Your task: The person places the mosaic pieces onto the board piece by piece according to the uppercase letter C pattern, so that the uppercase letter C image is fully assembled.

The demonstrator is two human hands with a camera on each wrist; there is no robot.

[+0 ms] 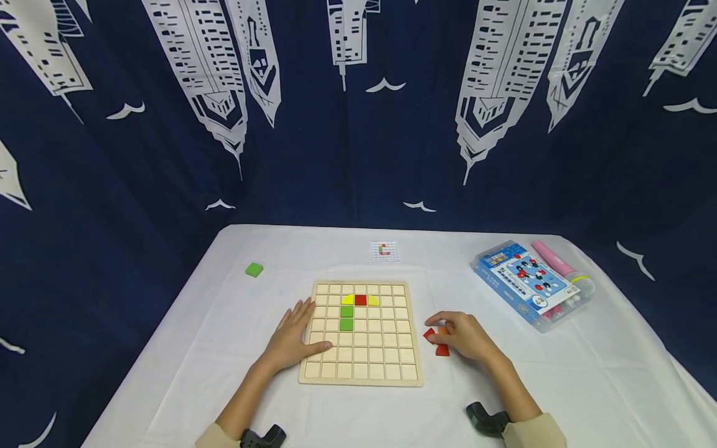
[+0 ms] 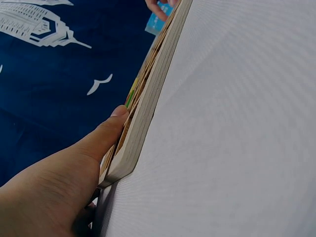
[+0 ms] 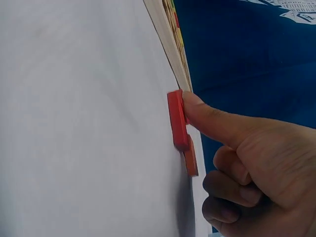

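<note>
My left hand [image 1: 291, 341] rests on the left edge of a wooden grid board [image 1: 376, 372], fingers straight and thumb lying over the squares. On the board sit two green squares [image 1: 346, 318], a red square [image 1: 361, 300] and two yellow pieces [image 1: 373, 301]. To the board's right, my right hand [image 1: 467, 336] pinches a small red tile [image 1: 428, 333] between thumb and index finger, its other fingers curled. Under that hand lie another red tile [image 1: 442, 351] and an orange tile [image 3: 191, 158], partly hidden. The right wrist view shows the thumb tip against the red pieces.
A pattern card [image 1: 384, 251] lies behind the board. One green tile [image 1: 254, 269] is at the back left. At the back right, a clear plastic box [image 1: 532, 283] with a blue label stands beside a pink-topped tube [image 1: 554, 256]. White cloth covers the table.
</note>
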